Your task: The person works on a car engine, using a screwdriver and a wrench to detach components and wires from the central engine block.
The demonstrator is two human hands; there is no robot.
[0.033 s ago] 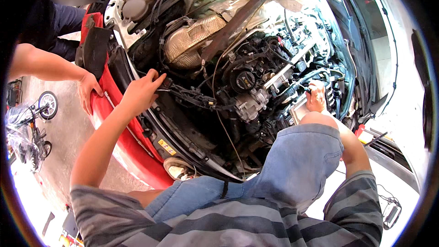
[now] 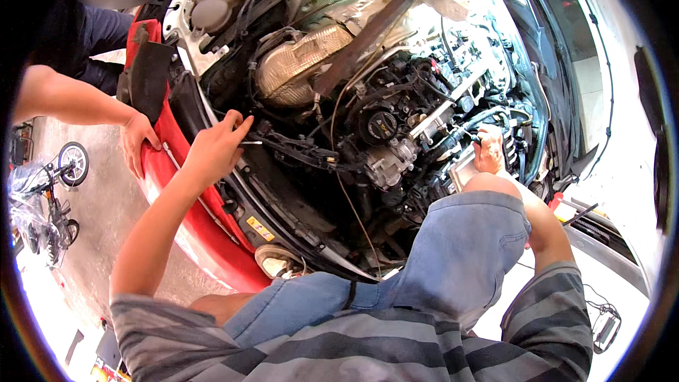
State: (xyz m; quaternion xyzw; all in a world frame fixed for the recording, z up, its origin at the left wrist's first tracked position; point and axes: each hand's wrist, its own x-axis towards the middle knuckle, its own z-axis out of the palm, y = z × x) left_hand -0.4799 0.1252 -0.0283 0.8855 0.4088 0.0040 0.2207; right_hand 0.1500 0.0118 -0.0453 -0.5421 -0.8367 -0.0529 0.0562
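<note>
My left hand [image 2: 216, 152] is over the front edge of the engine bay, its fingers bent toward a black wiring harness [image 2: 286, 147]. A short, thin silvery rod [image 2: 252, 143] shows beside its fingertips; what the fingers grip is mostly hidden. On the right side of the engine [image 2: 396, 124], my right hand [image 2: 489, 152] is closed beside a pale, flat-sided box [image 2: 463, 171] and some hoses. Whatever it grips is hidden by the hand. A black oil filler cap [image 2: 381, 126] lies between my hands, next to a silver metal housing [image 2: 393, 163].
Another person's hand [image 2: 139, 145] rests on the red bumper [image 2: 187, 223] at the left. A brown metal bar [image 2: 382, 28] slants across the bay above a ribbed heat shield [image 2: 300, 67]. A thin cable [image 2: 351, 212] hangs forward. A small bike [image 2: 53, 191] stands on the floor.
My left hand has shifted slightly down and left, and more of the silvery rod shows by its fingers. My right hand and the other person's hand stay in place.
</note>
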